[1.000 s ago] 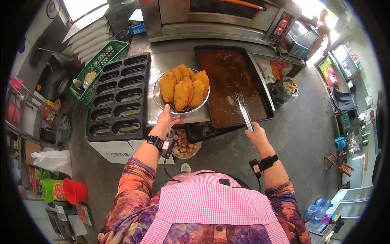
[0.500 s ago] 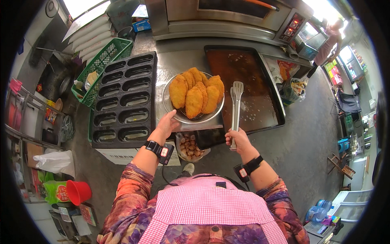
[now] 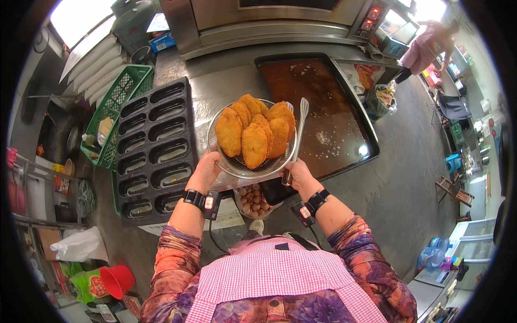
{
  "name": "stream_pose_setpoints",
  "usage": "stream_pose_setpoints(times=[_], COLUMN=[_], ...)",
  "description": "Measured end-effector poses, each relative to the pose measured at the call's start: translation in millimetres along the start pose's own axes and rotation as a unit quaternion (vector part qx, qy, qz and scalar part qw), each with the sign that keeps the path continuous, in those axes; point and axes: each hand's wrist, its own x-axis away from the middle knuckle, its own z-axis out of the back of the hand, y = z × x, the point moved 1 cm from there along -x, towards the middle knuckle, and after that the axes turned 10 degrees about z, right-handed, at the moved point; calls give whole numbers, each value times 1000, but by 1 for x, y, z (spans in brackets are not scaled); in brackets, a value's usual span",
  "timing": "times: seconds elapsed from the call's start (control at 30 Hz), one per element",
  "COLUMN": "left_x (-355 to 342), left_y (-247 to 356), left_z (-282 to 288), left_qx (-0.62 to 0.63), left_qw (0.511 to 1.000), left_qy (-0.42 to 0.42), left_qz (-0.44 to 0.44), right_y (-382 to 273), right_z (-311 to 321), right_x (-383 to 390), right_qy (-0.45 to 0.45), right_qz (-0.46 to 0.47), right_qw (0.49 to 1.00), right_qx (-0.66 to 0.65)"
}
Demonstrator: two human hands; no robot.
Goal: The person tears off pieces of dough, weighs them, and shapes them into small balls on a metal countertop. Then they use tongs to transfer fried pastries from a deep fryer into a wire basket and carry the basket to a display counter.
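Note:
A round wire strainer [image 3: 237, 173] full of golden-brown fried pastries [image 3: 254, 145] is in front of me, over the near part of the metal table [image 3: 207, 89]. My left hand [image 3: 205, 169] is closed on the strainer's rim at its near left. Metal tongs [image 3: 300, 126] are gripped in my right hand [image 3: 298, 175], their tips pointing away from me. That hand also sits against the strainer's near right rim; whether its fingers grip the rim is partly hidden. Left of the strainer lies a black mould tray [image 3: 142, 129] with oval hollows; an oily dark baking tray [image 3: 334, 116] lies to its right.
A green plastic crate [image 3: 145, 78] stands beyond the mould tray at the left. Below the table's near edge is a bag of round brown things [image 3: 253, 202]. A steel oven [image 3: 215, 35] spans the back. Another person [image 3: 431, 46] stands far right.
My right hand, with the tongs, has moved left to the strainer's rim. My left hand still holds the rim. The view has shifted slightly, and the other person shows more fully.

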Motion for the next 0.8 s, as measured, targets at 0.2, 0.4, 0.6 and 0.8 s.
stream_pose_setpoints(times=[0.2, 0.4, 0.6, 0.8], left_x=[5, 24, 53, 76], left_y=[2, -11, -5, 10], left_z=[2, 7, -11, -52], left_qx=[-31, -3, 41, 11], left_qw=[999, 999, 998, 996], left_qy=[6, 15, -42, -94], left_qz=[17, 35, 28, 1], right_y=[7, 3, -8, -42], right_z=[-4, -5, -8, -3], right_x=[7, 28, 46, 82], right_qy=[-30, -6, -23, -17], right_qz=[23, 13, 27, 82], right_qw=[999, 999, 999, 996], right_qx=[10, 43, 36, -22])
